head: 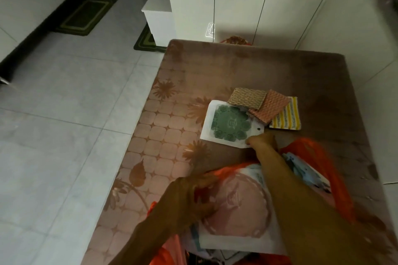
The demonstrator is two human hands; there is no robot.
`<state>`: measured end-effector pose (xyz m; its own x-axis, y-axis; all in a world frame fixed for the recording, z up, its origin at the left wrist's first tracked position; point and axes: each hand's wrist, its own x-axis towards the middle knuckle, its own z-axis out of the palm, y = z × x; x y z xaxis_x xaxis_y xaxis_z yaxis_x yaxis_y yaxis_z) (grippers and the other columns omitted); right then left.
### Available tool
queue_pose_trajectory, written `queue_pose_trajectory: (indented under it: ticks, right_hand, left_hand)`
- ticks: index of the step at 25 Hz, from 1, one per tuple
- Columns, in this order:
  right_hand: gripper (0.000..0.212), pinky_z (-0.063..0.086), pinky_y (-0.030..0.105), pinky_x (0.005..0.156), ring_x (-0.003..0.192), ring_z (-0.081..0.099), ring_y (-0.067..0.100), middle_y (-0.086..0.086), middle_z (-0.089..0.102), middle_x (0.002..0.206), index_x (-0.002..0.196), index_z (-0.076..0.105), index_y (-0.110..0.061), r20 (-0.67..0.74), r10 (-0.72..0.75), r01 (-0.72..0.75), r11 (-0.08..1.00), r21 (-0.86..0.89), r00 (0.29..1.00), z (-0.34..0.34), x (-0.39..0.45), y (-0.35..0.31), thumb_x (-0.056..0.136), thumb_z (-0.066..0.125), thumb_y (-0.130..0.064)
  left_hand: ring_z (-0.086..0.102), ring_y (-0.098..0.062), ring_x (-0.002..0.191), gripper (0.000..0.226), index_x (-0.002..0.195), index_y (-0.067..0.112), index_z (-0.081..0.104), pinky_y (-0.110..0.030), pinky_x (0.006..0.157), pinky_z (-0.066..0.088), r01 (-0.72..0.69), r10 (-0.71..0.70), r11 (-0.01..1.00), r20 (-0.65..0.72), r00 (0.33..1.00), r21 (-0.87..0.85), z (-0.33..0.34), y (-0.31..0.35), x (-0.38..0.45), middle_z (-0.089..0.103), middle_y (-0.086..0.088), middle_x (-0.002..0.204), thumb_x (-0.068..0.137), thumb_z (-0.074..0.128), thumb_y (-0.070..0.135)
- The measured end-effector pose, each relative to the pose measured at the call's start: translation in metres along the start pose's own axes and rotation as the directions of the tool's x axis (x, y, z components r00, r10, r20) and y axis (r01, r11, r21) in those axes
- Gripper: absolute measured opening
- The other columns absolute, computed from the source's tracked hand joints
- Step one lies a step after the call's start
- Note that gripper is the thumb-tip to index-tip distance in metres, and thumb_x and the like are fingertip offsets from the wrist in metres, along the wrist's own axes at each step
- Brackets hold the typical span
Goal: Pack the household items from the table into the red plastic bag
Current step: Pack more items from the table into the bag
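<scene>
The brown table with its flower-and-tile patterned cover (pixel 163 127) fills the middle of my view, its left edge running diagonally beside the pale grey tiled floor (pixel 64 103), where there is wide open room, and its far edge sitting close to the tall white cabinet doors (pixel 247 2). The far half of the tabletop is bare brown surface. Near me the red plastic bag (pixel 305 146) lies open on the table, its crinkled rim curving around a white packet showing a pink round doily (pixel 239 206) that rests in its mouth, with a pale blue packet (pixel 305 170) tucked in behind my right forearm. My left hand (pixel 200 196) is on the near left edge of that pink packet at the bag's rim; it is blurred, so I cannot tell how its fingers lie. Beyond the bag, a white packet with a green round doily (pixel 228 123) lies flat on the table, and my right hand (pixel 261 140) reaches to its near corner, fingertips (pixel 248 141) pinching that edge. Just behind it sit a tan woven square pad (pixel 247 98), an orange woven square pad (pixel 272 106) overlapping it, and a yellow-striped packet (pixel 287 118) partly under both.
</scene>
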<state>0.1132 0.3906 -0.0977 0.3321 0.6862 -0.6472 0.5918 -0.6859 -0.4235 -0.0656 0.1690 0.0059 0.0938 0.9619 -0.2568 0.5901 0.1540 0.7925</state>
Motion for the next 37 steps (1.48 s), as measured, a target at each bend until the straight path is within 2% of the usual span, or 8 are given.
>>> queue_pose_trajectory:
  ticks: [7, 16, 22, 25, 27, 30, 33, 37]
  right_hand:
    - [0.019, 0.056, 0.040, 0.070, 0.090, 0.061, 0.027, 0.013, 0.062, 0.103, 0.100, 0.059, -0.008, 0.317, -0.144, -0.175, 0.593, 0.786, 0.937, -0.007, -0.037, -0.013, 0.084, 0.051, -0.003]
    - [0.055, 0.057, 0.036, 0.078, 0.100, 0.067, 0.026, 0.009, 0.070, 0.114, 0.124, 0.060, -0.013, 0.330, -0.506, -0.233, 0.246, 0.941, 0.797, -0.113, -0.172, 0.042, 0.075, 0.040, 0.002]
    - [0.033, 0.059, 0.037, 0.050, 0.077, 0.072, 0.031, 0.015, 0.075, 0.090, 0.105, 0.061, -0.003, 0.478, -0.246, -0.225, 0.646, 0.729, 0.843, -0.140, -0.224, 0.121, 0.077, 0.048, 0.008]
    - [0.030, 0.057, 0.036, 0.051, 0.070, 0.071, 0.029, 0.014, 0.075, 0.083, 0.105, 0.062, -0.009, 0.461, -0.159, -0.150, 0.812, 0.564, 0.873, -0.129, -0.235, 0.126, 0.080, 0.054, 0.007]
    - [0.019, 0.058, 0.038, 0.058, 0.066, 0.070, 0.020, 0.005, 0.075, 0.086, 0.104, 0.065, -0.017, 0.365, -0.270, 0.171, 0.944, 0.281, 0.891, -0.116, -0.239, 0.130, 0.086, 0.059, -0.012]
    - [0.019, 0.050, 0.024, 0.058, 0.068, 0.061, 0.006, -0.010, 0.064, 0.083, 0.099, 0.058, -0.024, 0.009, -0.563, 0.551, 0.806, -0.217, 0.827, -0.119, -0.237, 0.125, 0.087, 0.062, -0.038]
    - [0.055, 0.053, 0.044, 0.086, 0.111, 0.057, 0.025, 0.008, 0.055, 0.125, 0.129, 0.040, -0.023, -0.261, -0.559, 0.552, 0.827, -0.109, 0.787, -0.146, -0.202, 0.104, 0.083, 0.068, -0.035]
    - [0.051, 0.052, 0.046, 0.091, 0.106, 0.063, 0.031, 0.014, 0.066, 0.112, 0.125, 0.058, -0.010, -0.001, -0.374, 0.374, 0.927, 0.032, 0.927, -0.161, -0.151, 0.082, 0.080, 0.074, -0.027]
  left_hand:
    - [0.054, 0.007, 0.110, 0.068, 0.130, 0.048, 0.046, -0.023, 0.095, 0.049, 0.043, -0.041, 0.997, 0.032, 0.999, -0.070, -0.023, -0.002, 0.003, 0.057, 0.025, 0.124, 0.070, 0.077, 0.041]
    - [0.066, -0.003, 0.098, 0.049, 0.114, 0.045, 0.060, -0.031, 0.086, 0.056, 0.074, -0.090, 0.966, -0.055, 0.994, -0.249, -0.019, 0.013, -0.007, 0.069, 0.017, 0.110, 0.089, 0.056, 0.004]
    - [0.062, 0.007, 0.083, 0.046, 0.104, 0.035, 0.067, -0.017, 0.080, 0.054, 0.230, -0.273, 0.915, -0.090, 0.958, -0.332, -0.027, 0.048, -0.008, 0.063, 0.011, 0.107, 0.089, 0.046, -0.003]
    - [0.057, -0.009, 0.110, 0.034, 0.117, 0.027, 0.063, -0.039, 0.101, 0.046, 0.220, -0.267, 0.933, -0.137, 0.954, -0.284, -0.032, 0.061, -0.008, 0.058, 0.006, 0.123, 0.091, 0.053, 0.007]
    - [0.051, -0.016, 0.120, 0.038, 0.125, 0.027, 0.056, -0.040, 0.102, 0.044, 0.200, -0.213, 0.972, -0.109, 0.971, -0.123, -0.033, 0.066, -0.012, 0.052, 0.002, 0.135, 0.088, 0.061, 0.018]
    - [0.054, -0.020, 0.118, 0.066, 0.139, 0.024, 0.040, -0.036, 0.096, 0.046, 0.245, -0.224, 0.929, -0.108, 0.969, 0.278, -0.035, 0.065, -0.032, 0.049, -0.003, 0.141, 0.081, 0.069, 0.035]
    - [0.054, -0.023, 0.115, 0.066, 0.134, 0.022, 0.045, -0.038, 0.095, 0.045, 0.489, -0.426, 0.703, -0.245, 0.871, 0.516, -0.048, 0.052, -0.062, 0.055, -0.006, 0.133, 0.078, 0.068, 0.047]
    - [0.061, -0.017, 0.062, 0.024, 0.081, 0.008, 0.071, -0.028, 0.060, 0.047, 0.464, -0.464, 0.884, -0.209, 0.861, -0.051, -0.069, 0.047, -0.077, 0.067, -0.005, 0.066, 0.087, 0.063, 0.031]
